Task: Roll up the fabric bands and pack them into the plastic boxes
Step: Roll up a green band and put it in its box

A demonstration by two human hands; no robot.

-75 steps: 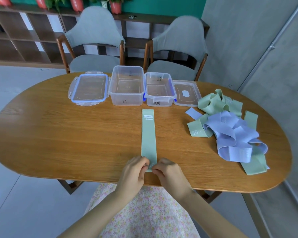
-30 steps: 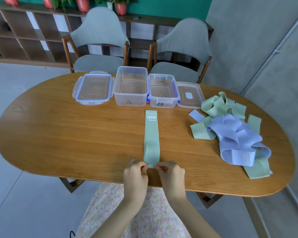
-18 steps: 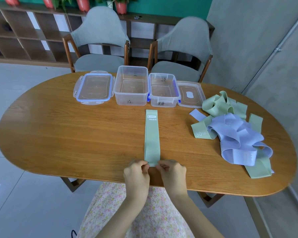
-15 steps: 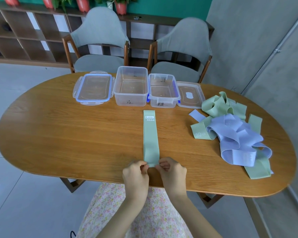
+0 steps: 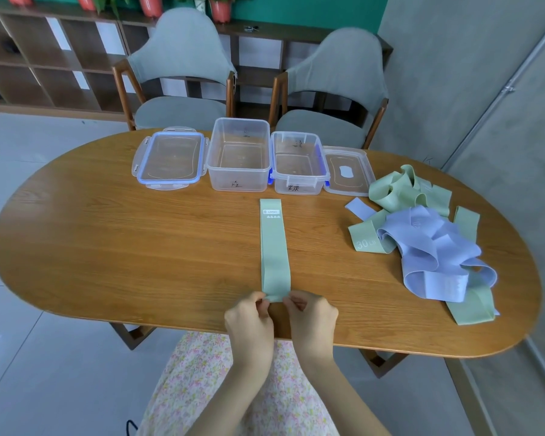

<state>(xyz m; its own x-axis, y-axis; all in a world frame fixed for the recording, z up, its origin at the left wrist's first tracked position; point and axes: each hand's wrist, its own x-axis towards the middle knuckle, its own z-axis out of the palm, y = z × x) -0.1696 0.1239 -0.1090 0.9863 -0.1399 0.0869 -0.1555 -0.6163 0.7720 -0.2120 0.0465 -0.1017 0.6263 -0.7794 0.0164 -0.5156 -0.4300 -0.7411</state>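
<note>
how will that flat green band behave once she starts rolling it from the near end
The green band lies limp and flat on the table, so it probably rolls easily. The bands in the pile hold springy loops, so a roll may uncurl if released. Both hands, left and right, pinch its near end.

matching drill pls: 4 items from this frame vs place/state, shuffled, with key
Items
1. flat green band
2. blue-rimmed lid
3. band pile
4. plain lid

Place or state
A. loose heap, right side of the table
B. far left end of the container row
C. pinched at its near end by the left hand and right hand
D. far right end of the container row, beside the smaller box

Pairs: 1-C, 2-B, 3-A, 4-D
</note>
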